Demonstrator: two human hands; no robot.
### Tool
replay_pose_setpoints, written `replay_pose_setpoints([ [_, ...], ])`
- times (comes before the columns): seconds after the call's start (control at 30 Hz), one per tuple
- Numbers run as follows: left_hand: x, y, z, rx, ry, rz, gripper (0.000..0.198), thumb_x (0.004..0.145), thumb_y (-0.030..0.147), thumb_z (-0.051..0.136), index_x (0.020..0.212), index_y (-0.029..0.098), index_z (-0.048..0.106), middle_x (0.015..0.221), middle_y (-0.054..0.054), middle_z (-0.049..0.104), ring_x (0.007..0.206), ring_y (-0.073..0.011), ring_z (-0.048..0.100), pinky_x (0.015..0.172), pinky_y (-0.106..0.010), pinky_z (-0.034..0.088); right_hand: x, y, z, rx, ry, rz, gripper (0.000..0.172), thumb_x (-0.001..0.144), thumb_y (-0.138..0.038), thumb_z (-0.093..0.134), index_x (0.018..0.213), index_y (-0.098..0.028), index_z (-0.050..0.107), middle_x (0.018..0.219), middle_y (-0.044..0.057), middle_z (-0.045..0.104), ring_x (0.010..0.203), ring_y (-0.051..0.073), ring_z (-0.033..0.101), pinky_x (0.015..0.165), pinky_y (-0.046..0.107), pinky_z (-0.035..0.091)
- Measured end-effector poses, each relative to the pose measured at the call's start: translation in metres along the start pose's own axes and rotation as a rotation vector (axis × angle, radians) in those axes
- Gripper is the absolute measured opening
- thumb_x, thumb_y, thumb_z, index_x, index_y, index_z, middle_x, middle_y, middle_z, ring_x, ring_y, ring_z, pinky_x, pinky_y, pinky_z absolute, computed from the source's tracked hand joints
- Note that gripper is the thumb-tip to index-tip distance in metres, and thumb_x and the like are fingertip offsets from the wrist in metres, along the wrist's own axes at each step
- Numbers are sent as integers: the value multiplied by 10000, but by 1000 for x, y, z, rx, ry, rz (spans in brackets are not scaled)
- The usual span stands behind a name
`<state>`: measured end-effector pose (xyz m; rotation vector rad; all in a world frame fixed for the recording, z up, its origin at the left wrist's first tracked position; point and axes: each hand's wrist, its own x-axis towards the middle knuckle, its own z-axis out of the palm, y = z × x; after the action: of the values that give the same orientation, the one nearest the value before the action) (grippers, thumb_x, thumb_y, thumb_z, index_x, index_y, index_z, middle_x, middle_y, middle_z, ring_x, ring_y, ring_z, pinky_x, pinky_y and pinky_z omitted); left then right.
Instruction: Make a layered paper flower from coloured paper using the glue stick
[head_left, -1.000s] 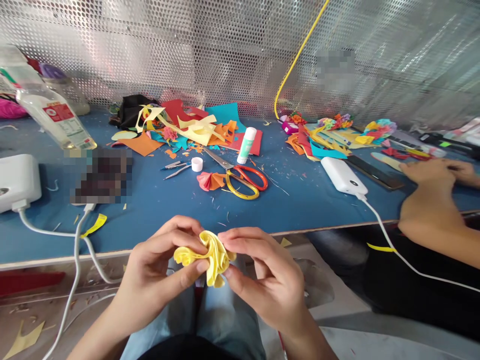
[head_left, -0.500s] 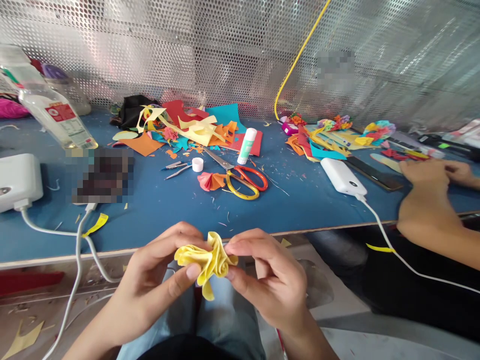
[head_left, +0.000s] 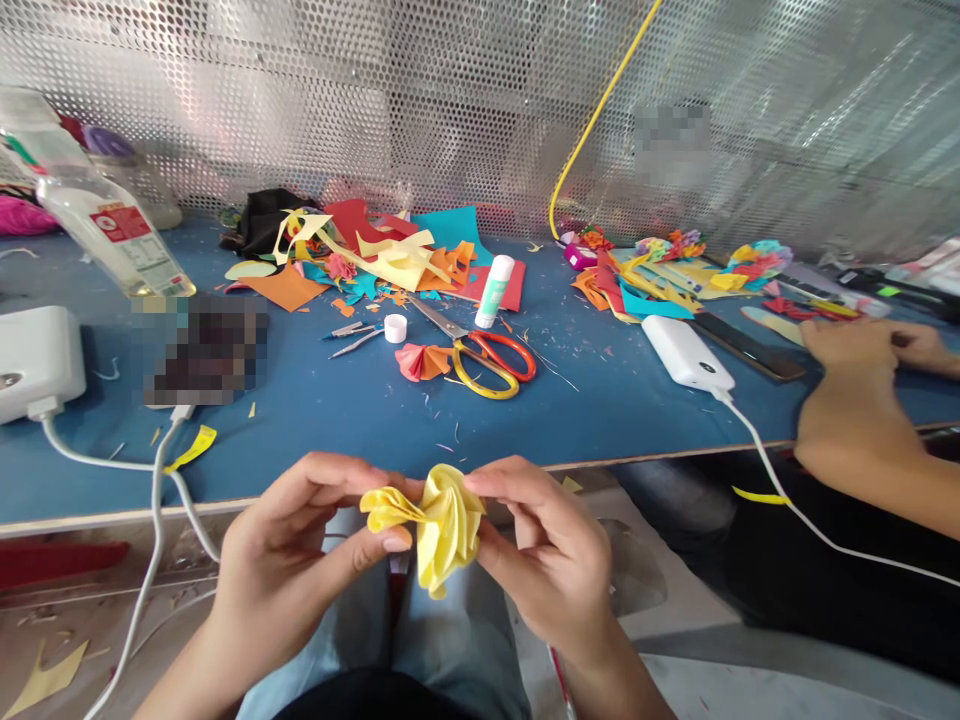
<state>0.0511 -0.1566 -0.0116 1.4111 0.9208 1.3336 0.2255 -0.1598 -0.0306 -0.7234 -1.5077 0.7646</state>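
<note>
Between my two hands, over my lap and just before the table edge, is a pleated yellow paper flower (head_left: pixel 448 535). My left hand (head_left: pixel 300 555) pinches its narrow folded end between thumb and fingers. With thumb and forefinger, my right hand (head_left: pixel 544 550) grips the rounded, ruffled side. On the table beyond lie scissors (head_left: pixel 487 368) with one yellow and one red handle loop. Beside them rests a small pink and orange fan of folded paper (head_left: pixel 422 362). A glue stick (head_left: pixel 494 291) stands uncapped behind the scissors, its white cap (head_left: pixel 395 328) to the left.
Coloured paper scraps (head_left: pixel 375 250) pile up at the back against a perforated metal wall (head_left: pixel 465 110). A clear bottle (head_left: pixel 120 220) and a white power bank (head_left: pixel 41 362) sit left. Another white power bank (head_left: pixel 686 355) lies right, near another person's arm (head_left: pixel 862 420).
The yellow paper flower has turned in my hands, its ruffled side now rounder and its folded end pointing left. My left hand has shifted slightly left.
</note>
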Motion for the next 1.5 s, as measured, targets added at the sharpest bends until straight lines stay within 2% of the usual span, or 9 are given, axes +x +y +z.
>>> replay_pose_setpoints([
  [0.13,2,0,-2,6,-70,114,234,633,198,736,846,267,665,779,-18,687,760,-187,631,659,-284,559,-1,2,0,16,12,3,442,737,-2,552,1068,-296,559,874,6,632,758,131,594,660,265,525],
  [0.23,6,0,-8,43,-168,202,261,656,144,715,884,265,678,789,-31,690,746,-181,627,625,-274,550,-2,2,-1,-8,12,-6,425,735,0,551,1044,-290,576,855,5,643,758,133,601,656,263,532],
  [0.47,8,0,-13,14,-333,188,296,722,90,645,945,283,674,745,-21,671,665,-151,604,609,-279,515,-1,3,-5,-12,-74,4,473,727,39,535,1042,-312,572,909,-23,674,776,121,637,689,254,540],
  [0.63,6,1,-11,11,-270,147,355,682,14,653,917,279,671,766,-9,693,703,-154,608,653,-287,516,3,-1,-11,-50,-206,12,460,755,14,515,1074,-315,558,960,-20,676,854,129,641,750,267,537],
  [0.8,12,5,-8,86,-203,82,261,688,39,647,840,248,685,754,-20,670,694,-143,604,597,-235,513,15,-6,-15,78,-299,186,311,857,-106,430,1089,-272,555,1007,2,666,925,124,623,784,259,527],
  [0.93,27,9,-9,212,-224,114,228,715,71,632,860,241,678,782,-16,658,692,-131,595,588,-214,502,39,-2,-15,184,-306,298,220,833,-165,518,1025,-255,577,958,-6,676,863,109,636,729,223,540],
  [1.1,51,14,-12,368,-120,128,142,738,176,634,873,206,665,846,-22,660,742,-147,606,633,-227,521,77,0,-10,87,-317,230,263,769,-117,566,1005,-233,562,987,12,626,891,122,618,774,257,540],
  [1.27,68,15,-15,420,-127,177,123,727,172,647,846,201,654,832,-6,657,753,-135,608,680,-222,516,98,4,1,-39,-263,158,338,724,-63,553,1012,-234,513,969,4,549,908,120,592,815,272,532],
  [1.5,75,7,-17,362,-111,54,246,687,180,686,927,169,634,854,-28,678,764,-153,641,731,-255,541,104,18,7,7,-279,227,100,758,-165,579,847,-195,543,812,-5,578,822,119,608,737,255,540],
])
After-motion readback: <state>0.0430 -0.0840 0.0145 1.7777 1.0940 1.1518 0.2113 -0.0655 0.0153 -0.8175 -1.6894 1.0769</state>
